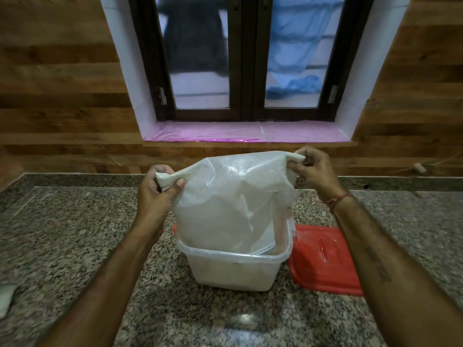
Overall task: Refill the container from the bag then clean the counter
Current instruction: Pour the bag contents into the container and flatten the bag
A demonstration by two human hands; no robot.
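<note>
The container (234,267), a clear square tub with pale contents showing through its walls, stands on the speckled granite counter (75,234) near the middle of the view, its mouth open; just to its right, partly tucked under its edge, lies a red lid (323,259), flat on the stone; at the near left edge of the counter a scrap of white cloth (6,296) peeks into view. Above the tub hangs the bag (233,199), a translucent white woven sack, upside down, with its lower end dipping inside the container's rim and its upper end stretched between the two hands; what passes from bag to tub cannot be made out through the plastic. The left hand (156,189) is clenched on the bag's left corner, fingers and thumb wrapped around the bunched material; the right hand (313,171) pinches the right corner between thumb and fingertips, held a little higher, with a reddish thread bracelet (338,200) at the wrist. Farther back the counter meets a wood-panelled wall (62,96); in it sits a dark-framed window (248,58) with a pink-covered sill (245,132).
</note>
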